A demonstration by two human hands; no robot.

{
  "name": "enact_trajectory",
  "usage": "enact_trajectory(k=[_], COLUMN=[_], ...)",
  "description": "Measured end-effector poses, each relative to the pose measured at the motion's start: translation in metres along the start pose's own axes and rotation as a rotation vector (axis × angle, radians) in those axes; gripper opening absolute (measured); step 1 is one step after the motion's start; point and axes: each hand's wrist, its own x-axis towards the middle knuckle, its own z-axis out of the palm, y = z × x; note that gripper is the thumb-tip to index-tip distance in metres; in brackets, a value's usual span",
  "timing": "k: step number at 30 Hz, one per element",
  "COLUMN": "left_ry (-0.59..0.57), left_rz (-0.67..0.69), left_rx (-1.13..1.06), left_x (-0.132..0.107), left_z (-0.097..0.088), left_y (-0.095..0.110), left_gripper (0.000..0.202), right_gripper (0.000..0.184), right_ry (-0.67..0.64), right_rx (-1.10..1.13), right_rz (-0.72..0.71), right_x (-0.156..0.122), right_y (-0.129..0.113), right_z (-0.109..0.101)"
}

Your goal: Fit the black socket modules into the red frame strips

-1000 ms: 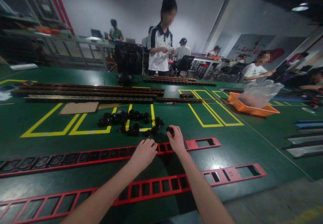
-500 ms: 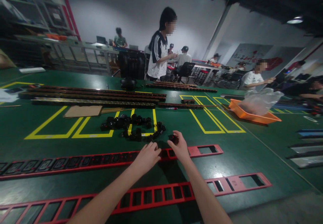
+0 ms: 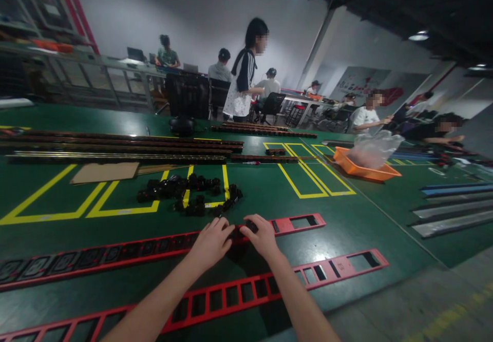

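Left hand [image 3: 211, 242] and right hand [image 3: 263, 236] rest curled, fingertips down, on the far red frame [image 3: 300, 223] beside the socket pile [image 3: 188, 195]. Whether they grip anything is hidden. Best to press evenly, square to the slot.

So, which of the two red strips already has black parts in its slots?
The farther red strip; its left slots are filled. The nearer red strip is empty.

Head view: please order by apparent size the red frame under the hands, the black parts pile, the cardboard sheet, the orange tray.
1. red frame
2. black parts pile
3. cardboard sheet and orange tray: they look alike, and the tray lies farther away, so no ranking.
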Motion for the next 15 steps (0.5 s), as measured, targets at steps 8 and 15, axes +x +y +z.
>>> enact_trajectory(k=[8,15], left_ry=[0.003,0.004], left_rz=[0.010,0.012], left_rx=[-0.037,-0.088], left_x=[-0.001,-0.001], left_z=[0.003,0.007], left_y=[-0.004,-0.008], left_gripper=[0.037,0.036], right_gripper=[0.020,0.032], right_ry=[-0.074,-0.121], right_rx=[-0.077,-0.172], right_rz=[-0.036,-0.015], right_x=[-0.005,-0.004], right_y=[-0.011,-0.013], right_z=[-0.006,-0.005])
